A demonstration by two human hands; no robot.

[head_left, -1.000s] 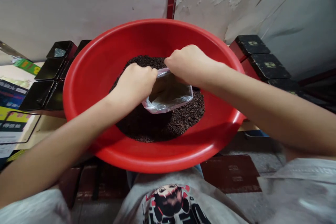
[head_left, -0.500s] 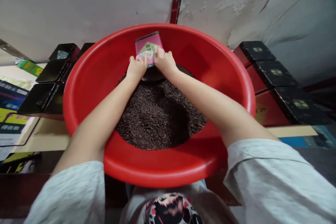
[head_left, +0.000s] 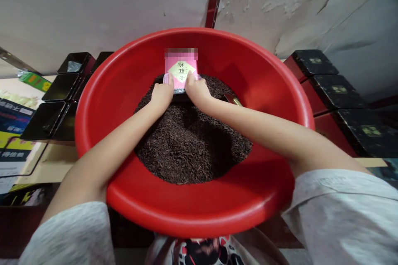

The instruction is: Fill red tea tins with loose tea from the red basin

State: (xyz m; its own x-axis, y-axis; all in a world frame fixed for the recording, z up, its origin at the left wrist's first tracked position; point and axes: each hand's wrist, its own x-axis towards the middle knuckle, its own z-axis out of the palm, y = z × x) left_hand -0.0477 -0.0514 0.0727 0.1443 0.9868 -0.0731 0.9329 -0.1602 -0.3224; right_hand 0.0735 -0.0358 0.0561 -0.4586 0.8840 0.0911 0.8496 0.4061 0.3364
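Note:
Both my hands are closed round a pink tea tin (head_left: 181, 68) with a pale diamond label, its writing upside down to me. My left hand (head_left: 163, 93) grips the near left side and my right hand (head_left: 197, 90) the near right side, thumbs on top. The tin lies tilted low over dark, thin, loose tea leaves (head_left: 183, 140) in a big red basin (head_left: 199, 213). Its near end is dark, and I cannot tell whether that is a lid or the mouth. Beyond my right wrist, a dark thing with a gold edge (head_left: 234, 99) lies partly hidden on the leaves.
Several open black-lined tins (head_left: 57, 87) stand left of the basin. To the right is a row of black-lidded tins (head_left: 338, 90). A green box (head_left: 34, 79) and printed packaging (head_left: 14, 132) lie far left. Behind rises a wall (head_left: 124, 0) with peeling paint.
The tin has turned straighter and come slightly toward me, still in both hands. The view has shifted a little, and the gold-edged thing now shows past my right wrist.

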